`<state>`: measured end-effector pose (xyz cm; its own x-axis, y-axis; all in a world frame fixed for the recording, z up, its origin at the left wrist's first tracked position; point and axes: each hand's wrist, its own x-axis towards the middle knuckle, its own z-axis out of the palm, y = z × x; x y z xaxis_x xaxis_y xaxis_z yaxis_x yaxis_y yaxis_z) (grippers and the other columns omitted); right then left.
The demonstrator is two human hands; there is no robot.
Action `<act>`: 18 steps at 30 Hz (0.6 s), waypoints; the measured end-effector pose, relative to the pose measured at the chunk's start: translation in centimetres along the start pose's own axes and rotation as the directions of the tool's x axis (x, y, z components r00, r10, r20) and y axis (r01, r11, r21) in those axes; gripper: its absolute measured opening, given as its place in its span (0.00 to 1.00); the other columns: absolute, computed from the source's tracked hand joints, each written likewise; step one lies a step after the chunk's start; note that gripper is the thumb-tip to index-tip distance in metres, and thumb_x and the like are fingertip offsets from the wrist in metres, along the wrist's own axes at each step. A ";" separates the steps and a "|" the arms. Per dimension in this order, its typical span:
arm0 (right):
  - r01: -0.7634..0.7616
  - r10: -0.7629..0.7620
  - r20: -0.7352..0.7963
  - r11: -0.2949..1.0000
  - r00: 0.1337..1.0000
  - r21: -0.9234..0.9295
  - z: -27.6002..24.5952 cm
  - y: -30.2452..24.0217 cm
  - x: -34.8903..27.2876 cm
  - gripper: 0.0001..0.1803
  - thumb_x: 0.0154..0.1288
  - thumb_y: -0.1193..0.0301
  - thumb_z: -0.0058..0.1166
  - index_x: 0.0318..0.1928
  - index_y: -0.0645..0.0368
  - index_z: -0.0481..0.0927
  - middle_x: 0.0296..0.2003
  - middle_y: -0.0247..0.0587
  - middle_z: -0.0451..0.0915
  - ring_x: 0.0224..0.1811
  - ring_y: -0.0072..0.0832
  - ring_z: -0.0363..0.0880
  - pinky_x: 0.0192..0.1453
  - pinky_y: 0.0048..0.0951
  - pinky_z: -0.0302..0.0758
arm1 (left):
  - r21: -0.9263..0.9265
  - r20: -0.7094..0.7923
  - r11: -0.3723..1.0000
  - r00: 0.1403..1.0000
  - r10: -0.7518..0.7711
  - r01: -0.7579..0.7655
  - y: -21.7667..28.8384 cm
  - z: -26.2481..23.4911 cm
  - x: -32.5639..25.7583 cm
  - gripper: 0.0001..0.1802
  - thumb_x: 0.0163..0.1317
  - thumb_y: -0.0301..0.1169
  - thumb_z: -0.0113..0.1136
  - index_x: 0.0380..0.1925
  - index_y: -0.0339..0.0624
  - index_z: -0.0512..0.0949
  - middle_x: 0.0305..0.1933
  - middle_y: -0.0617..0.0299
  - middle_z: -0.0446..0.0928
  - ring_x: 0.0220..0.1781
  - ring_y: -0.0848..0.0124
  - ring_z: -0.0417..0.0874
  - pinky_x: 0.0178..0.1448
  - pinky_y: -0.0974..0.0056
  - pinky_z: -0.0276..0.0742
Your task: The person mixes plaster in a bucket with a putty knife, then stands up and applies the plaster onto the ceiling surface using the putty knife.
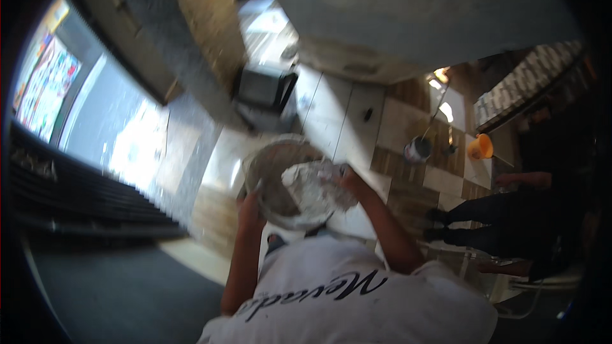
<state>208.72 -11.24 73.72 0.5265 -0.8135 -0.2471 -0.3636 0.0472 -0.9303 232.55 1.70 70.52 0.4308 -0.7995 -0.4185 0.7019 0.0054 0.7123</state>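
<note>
I hold a wide round basin (pixel 266 181) in front of my body, over the tiled floor. Its inside is greyish and smeared. A white, lumpy, plaster-like mass (pixel 309 185) lies in its right half and reaches up to the rim. My left hand (pixel 250 208) is closed on the basin's left rim, with the fingers partly hidden. On the opposite side, my right hand (pixel 347 178) grips the right rim beside the white mass. Blur hides the exact place of its fingertips.
Right of the basin, a grey bucket (pixel 417 150) with a stick and an orange bucket (pixel 480 147) stand on the floor. Another person in dark clothes (pixel 484 210) is at the far right. Ahead sits a dark boxy object (pixel 264 88); dark slats (pixel 83 197) run along the left.
</note>
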 end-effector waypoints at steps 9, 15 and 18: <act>0.504 -0.106 -0.759 0.805 0.642 0.314 -8.4 -5.0 4.5 0.16 0.64 0.69 0.55 0.49 0.64 0.75 0.39 0.37 0.79 0.39 0.22 0.77 0.42 0.27 0.75 | 0.000 0.194 0.999 0.980 0.037 -0.038 0.7 7.8 7.1 0.23 0.60 0.24 0.51 0.56 0.31 0.66 0.50 0.46 0.74 0.49 0.55 0.80 0.50 0.55 0.79; 0.598 -0.193 -0.981 0.790 0.029 -0.138 -16.3 -9.4 14.1 0.17 0.63 0.65 0.53 0.36 0.70 0.77 0.27 0.50 0.79 0.33 0.35 0.80 0.37 0.34 0.72 | -0.067 0.169 0.997 0.985 -0.018 0.030 2.3 7.1 6.4 0.25 0.62 0.27 0.52 0.59 0.30 0.64 0.56 0.45 0.71 0.55 0.54 0.76 0.56 0.51 0.76; 0.613 -0.133 -0.985 0.771 -0.112 -0.174 -18.1 -9.7 16.1 0.16 0.64 0.66 0.51 0.39 0.71 0.78 0.30 0.53 0.80 0.35 0.41 0.81 0.39 0.37 0.73 | -0.108 0.161 0.991 0.985 -0.059 0.077 2.9 4.6 5.0 0.26 0.65 0.30 0.51 0.62 0.34 0.62 0.60 0.48 0.69 0.58 0.53 0.74 0.60 0.48 0.73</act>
<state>206.75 -35.28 83.69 -0.7673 -0.4860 0.4185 -0.0916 -0.5628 -0.8215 234.12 -5.08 73.04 0.2920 -0.8847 -0.3634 0.7898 0.0088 0.6133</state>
